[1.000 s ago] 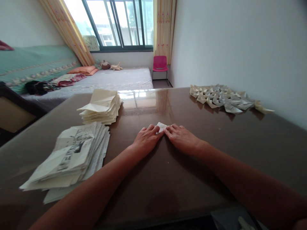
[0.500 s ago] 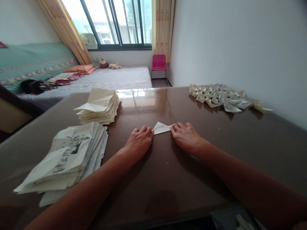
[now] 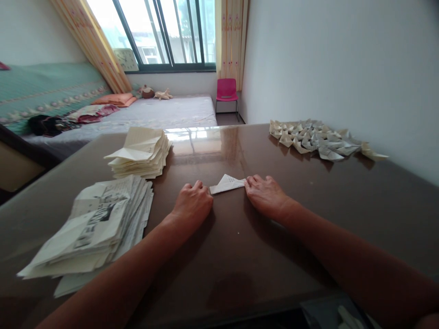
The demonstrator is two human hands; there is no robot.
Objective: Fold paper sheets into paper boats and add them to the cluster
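Observation:
A small piece of folded paper [image 3: 227,183] lies on the table between my hands, with a triangular peak and a long straight lower edge. Printed lines show on its peak. My left hand [image 3: 194,201] is closed, knuckles up, at the paper's left tip; its fingertips are mostly hidden. At the right tip, my right hand [image 3: 265,195] has its fingers pressed together on the paper. Left of my hands lie a stack of printed sheets [image 3: 99,224] and, behind it, a stack of cream folded sheets [image 3: 140,155]. Many folded paper boats [image 3: 315,137] stand at the far right.
The glossy brown table [image 3: 212,256] reaches to a white wall on the right. Beyond it are a bed [image 3: 178,109], a pink chair [image 3: 227,90] and a window. A dark object with something pale in it sits at the near edge.
My left hand has slid left and slightly toward me, uncovering more of the folded paper's left end. My right hand stays at the right tip.

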